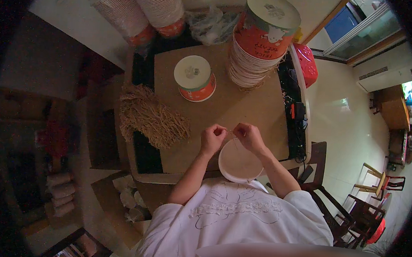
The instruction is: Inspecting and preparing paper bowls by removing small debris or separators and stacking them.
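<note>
A paper bucket (241, 163) with its pale inside showing rests against my shirt at the table's near edge. Just above its far rim, my left hand (213, 138) and my right hand (249, 137) are closed in pinches close together. A thin piece of twine (229, 132) runs between the fingertips, and one end hangs over the bucket's mouth. Whether it passes through the rim is too small to tell. To the left lies a heap of brown twine cords (156, 118). Beyond my hands, an orange and green bucket (197, 87) stands upside down on the cardboard sheet (230, 106).
At the far right of the table rises a tall stack of upside-down buckets (257, 57) with twine at their rims. Plastic-wrapped bucket stacks (158, 9) and a clear bag (213, 25) sit at the back. A red basket (305, 66) and dark chairs (327, 198) are on the right.
</note>
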A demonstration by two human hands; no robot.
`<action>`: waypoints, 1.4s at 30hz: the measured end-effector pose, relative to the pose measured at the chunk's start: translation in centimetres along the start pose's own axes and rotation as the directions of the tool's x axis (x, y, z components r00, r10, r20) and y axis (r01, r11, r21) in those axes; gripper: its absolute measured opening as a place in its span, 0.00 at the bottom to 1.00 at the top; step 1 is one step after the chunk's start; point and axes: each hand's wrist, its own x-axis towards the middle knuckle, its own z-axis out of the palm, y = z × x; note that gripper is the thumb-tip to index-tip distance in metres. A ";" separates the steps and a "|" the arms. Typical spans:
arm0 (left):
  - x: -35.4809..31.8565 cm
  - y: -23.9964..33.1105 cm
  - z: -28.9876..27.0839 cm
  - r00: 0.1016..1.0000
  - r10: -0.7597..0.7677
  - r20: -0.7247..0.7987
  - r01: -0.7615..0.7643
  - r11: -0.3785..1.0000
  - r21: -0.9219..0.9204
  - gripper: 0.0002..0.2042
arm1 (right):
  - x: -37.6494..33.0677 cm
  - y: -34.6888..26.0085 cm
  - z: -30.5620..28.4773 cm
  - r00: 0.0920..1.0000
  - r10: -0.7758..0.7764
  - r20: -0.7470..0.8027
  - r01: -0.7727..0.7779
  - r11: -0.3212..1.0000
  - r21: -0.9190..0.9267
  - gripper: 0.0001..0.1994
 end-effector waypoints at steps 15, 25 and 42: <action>-0.1 2.0 -0.5 0.897 -0.276 0.345 0.372 0.893 -0.254 0.06 | 0.6 1.1 0.0 0.985 0.135 0.109 -0.157 0.962 0.223 0.03; 0.0 4.0 -1.6 0.786 -0.386 0.483 0.600 0.665 -0.445 0.06 | 2.2 -0.8 -2.2 0.967 -0.061 0.249 0.008 0.978 0.208 0.03; -0.5 3.7 -0.8 0.872 -0.282 0.400 0.464 0.734 -0.495 0.09 | 2.2 0.2 -1.6 0.954 0.004 0.300 -0.061 0.982 0.179 0.05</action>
